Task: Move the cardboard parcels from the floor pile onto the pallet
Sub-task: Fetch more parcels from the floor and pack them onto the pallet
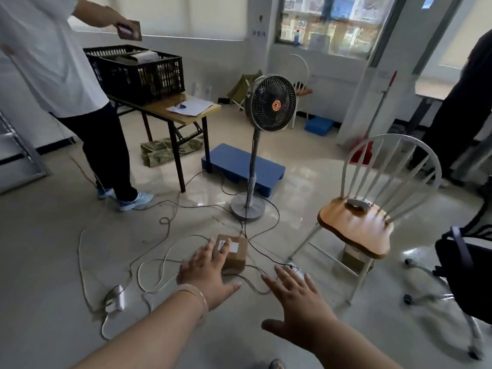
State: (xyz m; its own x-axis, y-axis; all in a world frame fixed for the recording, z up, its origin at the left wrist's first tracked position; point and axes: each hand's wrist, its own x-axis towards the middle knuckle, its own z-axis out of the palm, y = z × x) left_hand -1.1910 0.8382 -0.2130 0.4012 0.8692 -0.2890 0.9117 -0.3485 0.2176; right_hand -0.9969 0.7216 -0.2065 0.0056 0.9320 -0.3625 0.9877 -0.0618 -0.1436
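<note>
Person in white shirt and dark trousers [53,75] at far left, beside wooden folding table [170,113] bearing black slatted plastic crate [138,73] and loose white papers [190,106]. White power adapter [115,302] low on pale glossy floor, amid tangled thin cables [165,262]. Left hand [206,272], pale bangle at wrist, reaching forward palm down, fingers spread wide, gripping nothing; fingertips overlapping near top edge of small brown cardboard parcel with white labels [234,253], contact impossible to confirm. Parcel flat on floor, among cables, near round base of grey pedestal fan [269,105]. Flat blue plastic pallet [242,166] farther back, behind fan pole, partly under table end, well apart from parcel. Right hand [298,312] spread open too, palm down, empty, just right of parcel and apart from it. White spindle-back chair with wooden seat [356,227] at right, second cardboard box [355,258] beneath seat. Black office chair [466,275] at right edge.
</note>
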